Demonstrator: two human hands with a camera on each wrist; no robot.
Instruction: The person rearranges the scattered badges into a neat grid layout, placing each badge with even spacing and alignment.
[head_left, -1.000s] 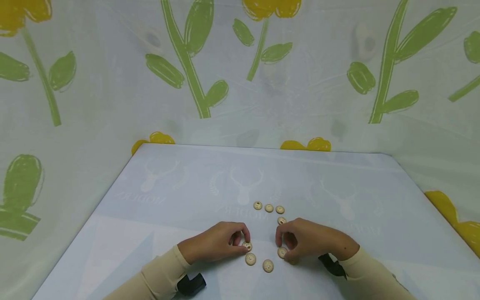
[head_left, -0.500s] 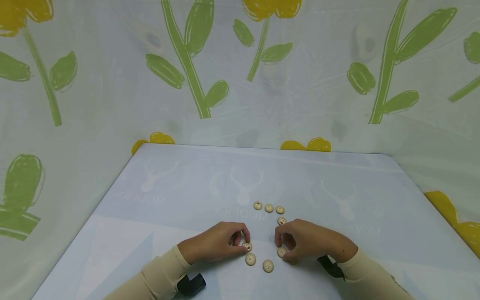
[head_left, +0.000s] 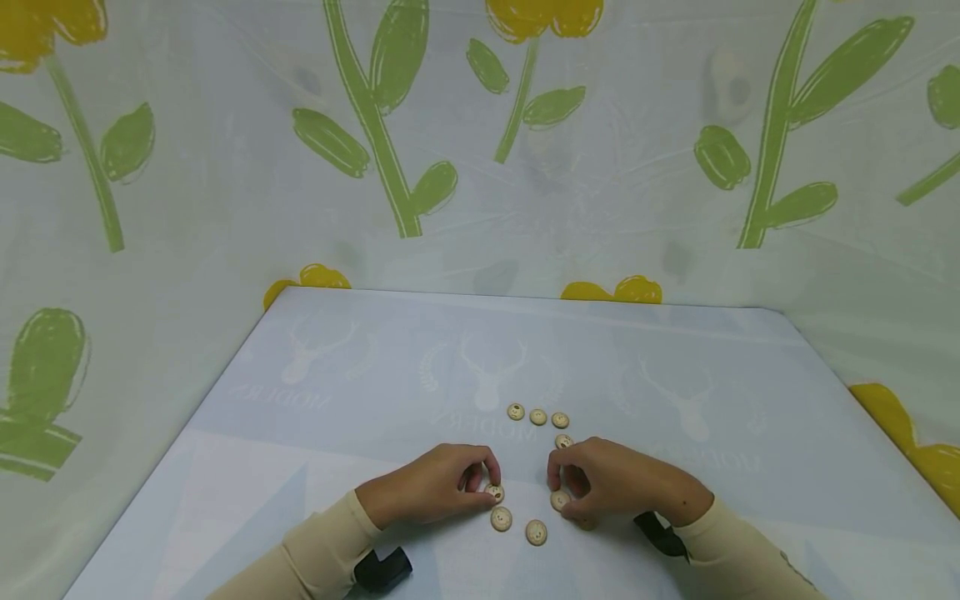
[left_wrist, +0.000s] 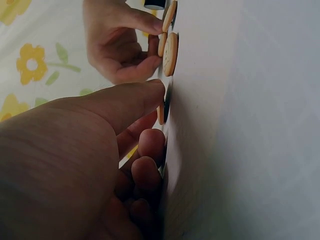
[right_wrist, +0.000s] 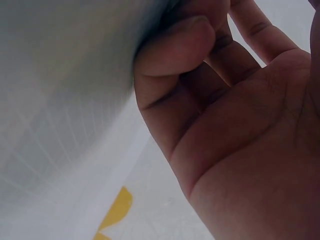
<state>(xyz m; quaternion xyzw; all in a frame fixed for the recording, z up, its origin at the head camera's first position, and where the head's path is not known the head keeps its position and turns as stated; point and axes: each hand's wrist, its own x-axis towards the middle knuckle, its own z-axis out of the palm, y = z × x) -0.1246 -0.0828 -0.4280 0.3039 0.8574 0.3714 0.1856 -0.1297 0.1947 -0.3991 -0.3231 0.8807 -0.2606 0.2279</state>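
Note:
Several round beige buttons lie on the table in a loose ring, visible in the head view. On the ring's left side my left hand [head_left: 438, 483] pinches one button [head_left: 494, 492] between thumb and index finger, flat at the table surface. A second button [head_left: 501, 519] sits just below it, almost touching. Opposite, my right hand [head_left: 622, 479] holds another button [head_left: 560, 500] by its edges with thumb and index finger. The right wrist view shows the curled fingers [right_wrist: 175, 50] of that hand but hides the button. The left wrist view shows buttons [left_wrist: 170, 54] edge-on between both hands.
A button [head_left: 536, 532] lies at the ring's near end. Three more, including the middle one [head_left: 537, 417], form a row at the far end, with one [head_left: 563, 442] beside my right index finger. The pale printed table [head_left: 390, 358] meets a flowered cloth [head_left: 450, 250] behind.
My right hand has slid its button slightly left and away from me, toward the inside of the ring. My left hand and the other buttons stay put.

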